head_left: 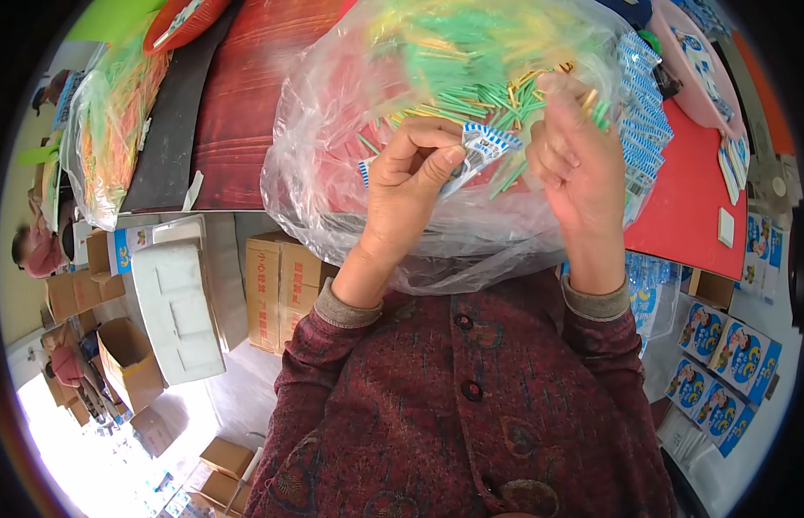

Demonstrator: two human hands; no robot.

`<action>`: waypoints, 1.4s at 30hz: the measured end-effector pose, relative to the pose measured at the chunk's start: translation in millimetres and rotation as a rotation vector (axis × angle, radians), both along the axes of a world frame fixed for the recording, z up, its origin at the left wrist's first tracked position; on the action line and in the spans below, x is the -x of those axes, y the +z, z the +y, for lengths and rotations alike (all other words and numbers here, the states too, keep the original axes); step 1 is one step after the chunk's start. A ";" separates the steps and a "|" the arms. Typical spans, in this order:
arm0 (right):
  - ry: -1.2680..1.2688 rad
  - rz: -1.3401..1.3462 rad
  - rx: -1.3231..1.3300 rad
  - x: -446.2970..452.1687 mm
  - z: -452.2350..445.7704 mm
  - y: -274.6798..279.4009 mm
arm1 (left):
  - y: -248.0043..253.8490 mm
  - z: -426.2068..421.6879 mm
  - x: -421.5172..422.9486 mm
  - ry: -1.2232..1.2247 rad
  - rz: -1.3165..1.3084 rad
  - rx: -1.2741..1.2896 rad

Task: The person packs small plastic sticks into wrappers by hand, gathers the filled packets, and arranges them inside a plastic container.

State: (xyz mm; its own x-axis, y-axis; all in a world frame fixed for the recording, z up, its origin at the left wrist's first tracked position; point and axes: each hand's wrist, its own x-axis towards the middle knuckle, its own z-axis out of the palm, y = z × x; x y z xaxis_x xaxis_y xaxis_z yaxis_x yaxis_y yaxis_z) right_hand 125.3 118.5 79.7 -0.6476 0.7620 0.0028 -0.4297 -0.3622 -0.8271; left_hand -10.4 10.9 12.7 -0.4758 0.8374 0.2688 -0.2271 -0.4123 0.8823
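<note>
The fingers [443,164] of the left hand [392,194] are closed together on a small packet [484,151], which has blue and white stripes along its upper edge. The packet is pinched at the thumb and stands tilted, in the space between the two hands, above the nearer part of a large clear plastic bag [311,194]. The right hand [583,164] is raised near it, with the fingers bent inward. Thin yellow and green ends show just beside these fingers, but I cannot tell if they are gripped or only lie behind.

In the bag there are many thin sticks [471,99], green and yellow, lying in a loose heap; the farther ones look blurred. To the right of the bag, a pile of blue and white packets [641,112] lies on the red tabletop [691,190], and near this pile is a pink basin [717,82], which contains similar packets. A small white piece [726,226] rests close to the right edge.

On the left side, another clear bag [117,129] holds orange and green sticks, near a red bowl [190,26]. Lower than the tabletop, one sees a white box [177,311] and cardboard boxes [277,293].
</note>
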 end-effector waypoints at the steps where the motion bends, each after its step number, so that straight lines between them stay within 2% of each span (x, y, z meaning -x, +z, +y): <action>1: 0.000 -0.139 -0.116 -1.2 -2.9 3.2 | 0.5 -0.2 1.8 -0.001 0.001 0.000; 2: 0.001 -0.137 -0.116 -3.3 -3.8 6.7 | 1.2 -0.1 4.9 0.023 0.066 -0.001; 4: 0.074 -0.485 -0.350 -7.9 -4.6 10.5 | 2.0 -1.4 10.6 0.049 0.131 0.001; 5: 0.072 -0.485 -0.348 -8.6 -4.1 8.2 | 2.9 -2.0 12.8 0.044 0.193 0.011; 7: 0.133 -0.557 -0.594 -9.1 -0.9 1.6 | 5.3 -2.0 14.9 0.032 0.252 0.020; 10: 0.214 -0.673 -0.714 -14.6 4.8 2.1 | 9.0 -3.2 18.1 0.039 0.340 0.029; 11: 0.214 -0.674 -0.711 -14.0 4.7 0.9 | 9.2 -2.8 19.5 0.056 0.460 0.027; 12: 0.204 -0.706 -0.820 -13.8 4.7 -0.1 | 10.1 -2.6 19.7 0.072 0.578 0.024; 13: 0.193 -0.737 -0.930 -13.4 4.6 -0.9 | 13.1 -3.3 20.0 0.070 0.575 0.025; 15: 0.251 -0.831 -0.959 -11.6 5.3 7.6 | 19.6 -4.8 20.3 0.078 0.769 0.024; 17: 0.313 -0.920 -0.987 -9.0 4.1 8.5 | 16.1 -2.9 22.5 0.123 0.834 -0.014; 20: 0.175 -0.902 -0.977 -4.8 -2.2 -9.5 | 12.9 -2.0 23.5 0.217 0.912 -0.047; 22: 0.027 -0.773 -0.854 -0.8 -7.9 -24.0 | 10.0 -2.4 22.0 0.263 0.921 -0.040; 23: 0.027 -0.773 -0.853 0.8 -9.1 -24.8 | 7.3 -3.6 21.6 0.253 0.862 -0.013; 25: -0.034 -0.635 -0.547 5.3 -12.3 -21.3 | -0.1 -5.2 20.7 0.243 0.806 0.019; 26: -0.031 -0.633 -0.546 -1.2 -5.1 -17.8 | -4.8 -4.9 19.5 0.228 0.699 0.000; 27: 0.110 -0.456 -0.213 -14.8 8.3 -13.5 | -8.4 -4.9 18.1 0.212 0.591 -0.019; 28: 0.245 -0.272 0.118 -20.9 15.8 -10.1 | -10.5 -5.7 16.4 0.213 0.592 -0.017; 29: 0.245 -0.271 0.119 -18.6 15.9 -9.6 | -11.8 -6.7 14.5 0.166 0.485 -0.019; 30: 0.181 -0.064 0.165 -13.8 14.2 -8.2 | -12.2 -7.3 12.7 0.118 0.378 -0.024; 31: 0.115 0.142 0.208 -9.3 12.4 -7.3 | -12.0 -7.5 10.9 0.116 0.378 -0.025; 33: 0.084 0.196 0.195 -1.0 5.3 -5.6 | -11.7 -7.9 6.9 0.028 0.212 -0.025; 35: -0.033 0.149 -0.040 5.8 -6.3 -0.4 | -13.4 -8.6 5.3 -0.006 0.179 -0.020; 36: -0.034 0.150 -0.040 6.5 -6.9 -0.1 | -13.7 -9.0 4.7 -0.036 0.146 -0.015; 38: 0.079 0.135 -0.263 7.4 -7.4 0.3 | -12.6 -9.6 2.6 -0.056 0.128 -0.015; 39: 0.078 0.134 -0.264 9.2 -8.0 0.2 | -12.1 -9.8 1.3 -0.076 0.109 -0.015; 41: 0.042 0.041 -0.629 13.7 -9.3 -0.3 | -12.3 -9.9 -1.8 -0.098 0.037 -0.007; 42: 0.043 0.040 -0.631 14.4 -11.0 0.1 | -12.3 -10.4 -2.9 -0.119 -0.034 0.005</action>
State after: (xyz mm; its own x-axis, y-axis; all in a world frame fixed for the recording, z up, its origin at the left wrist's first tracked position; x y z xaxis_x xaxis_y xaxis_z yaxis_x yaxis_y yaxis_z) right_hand 110.8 107.5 79.8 -0.6676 0.5792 0.4677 -0.4606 0.1722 -0.8707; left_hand -7.5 0.5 0.3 -0.3816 0.8898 0.2503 -0.3040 -0.3765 0.8751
